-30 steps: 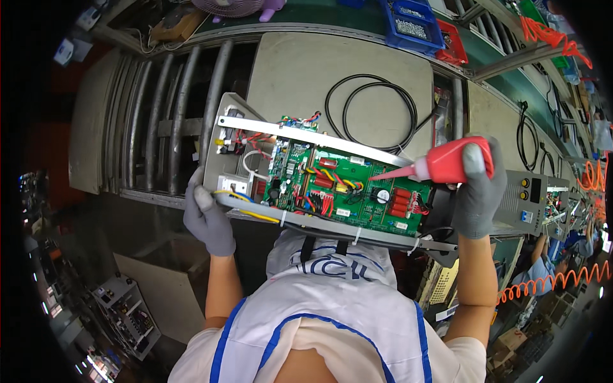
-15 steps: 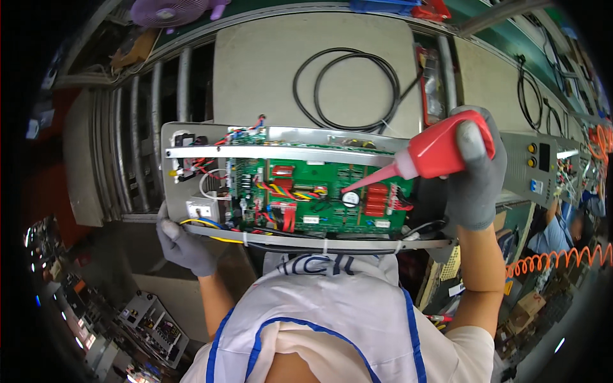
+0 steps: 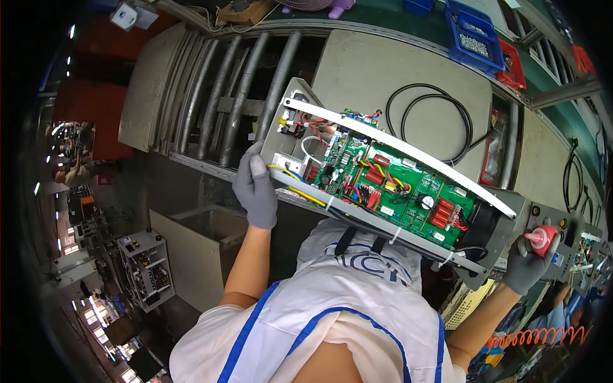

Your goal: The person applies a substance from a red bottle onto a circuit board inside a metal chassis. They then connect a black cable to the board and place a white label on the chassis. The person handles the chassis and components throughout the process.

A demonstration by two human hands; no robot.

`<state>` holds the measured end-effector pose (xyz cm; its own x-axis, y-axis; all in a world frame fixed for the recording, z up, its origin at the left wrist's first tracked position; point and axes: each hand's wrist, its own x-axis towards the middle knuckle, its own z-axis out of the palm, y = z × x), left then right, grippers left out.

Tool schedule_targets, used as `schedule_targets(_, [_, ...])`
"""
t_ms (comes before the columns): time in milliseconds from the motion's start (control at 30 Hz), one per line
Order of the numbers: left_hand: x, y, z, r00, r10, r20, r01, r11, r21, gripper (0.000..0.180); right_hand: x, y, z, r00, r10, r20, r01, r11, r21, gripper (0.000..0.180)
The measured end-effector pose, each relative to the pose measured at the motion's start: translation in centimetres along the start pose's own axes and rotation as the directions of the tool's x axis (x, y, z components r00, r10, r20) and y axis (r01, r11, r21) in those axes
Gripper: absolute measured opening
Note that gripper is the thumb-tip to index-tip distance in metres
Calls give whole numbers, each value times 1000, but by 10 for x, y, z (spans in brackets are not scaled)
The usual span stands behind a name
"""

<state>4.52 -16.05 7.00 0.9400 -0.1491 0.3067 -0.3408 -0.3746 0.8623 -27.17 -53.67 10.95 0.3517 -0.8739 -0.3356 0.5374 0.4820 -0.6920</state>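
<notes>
An open metal chassis (image 3: pixel 297 185) lies slanted in front of me, its left end farther away than its right. Inside it is a green circuit board (image 3: pixel 408 175) with red components, a round white-topped part (image 3: pixel 428 202) and bundles of coloured wires. My left hand (image 3: pixel 257 195), in a grey glove, grips the chassis's near left corner, thumb on top; its other fingers are mostly hidden. Off the chassis's right end, my gloved right hand (image 3: pixel 530 265) holds a red squeeze bottle (image 3: pixel 541 240) with its nozzle pointing toward me.
Metal rollers (image 3: pixel 246 96) run left of a pale board (image 3: pixel 383 60). A coiled black cable (image 3: pixel 469 121) lies beyond the chassis. Blue bins (image 3: pixel 474 45) stand at the back right. Another unit (image 3: pixel 562 220) sits beyond my right hand. An orange coiled hose (image 3: pixel 543 336) hangs at lower right.
My right hand has drawn the bottle away from the board, out past the chassis's right end. The view has turned, so the chassis appears slanted. My left hand stays at its corner.
</notes>
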Motion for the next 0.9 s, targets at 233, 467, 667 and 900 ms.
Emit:
schedule_targets(233, [-5,-5,-7,999,-11,35,14,996,-93,37,-28,-1,-31,979,31,200,-53,993,109,42])
schedule_targets(467, [-2,-15,-11,995,65,75,-59,994,-89,37,-66,-5,-49,981,-38,191,1,981,192,39])
schedule_targets(667, [-2,-14,-14,990,66,121,-52,992,-112,39,-93,2,-55,988,-97,121,58,954,295,40])
schedule_targets(900, [2,-17,-15,980,187,73,-177,975,-132,43,-114,19,-71,985,-158,71,120,917,379,48])
